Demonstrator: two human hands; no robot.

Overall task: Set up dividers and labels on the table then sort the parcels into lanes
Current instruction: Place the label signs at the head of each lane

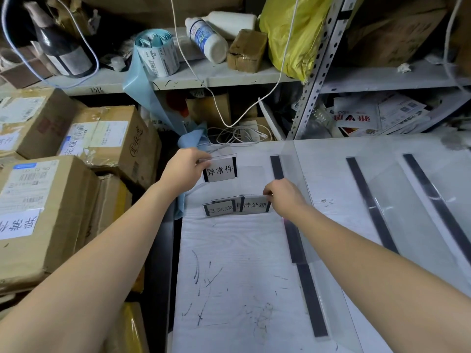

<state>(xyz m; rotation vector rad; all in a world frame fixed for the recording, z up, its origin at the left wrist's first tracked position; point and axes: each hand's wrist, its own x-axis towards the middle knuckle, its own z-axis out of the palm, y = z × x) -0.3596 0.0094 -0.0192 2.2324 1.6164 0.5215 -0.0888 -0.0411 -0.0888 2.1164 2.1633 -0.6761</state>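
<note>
My left hand (187, 168) pinches the top left corner of a clear label stand (221, 169) with black characters, held upright near the far left of the white table (237, 276). My right hand (285, 197) pinches the right end of a second label stand (254, 205) standing on the table. A third label stand (219, 209) stands just left of it, touching or overlapping it. Three clear dividers with black base strips (295, 240) (369, 200) (433, 197) stand along the table. Cardboard parcels (46, 217) are stacked at the left.
More cardboard boxes (107, 138) pile up left of the table. A metal shelf (229, 77) behind holds a label roll (156, 53), white bottles, a taped package and a yellow bag (290, 34). White cables (237, 133) and blue backing paper (191, 141) hang at the table's far edge.
</note>
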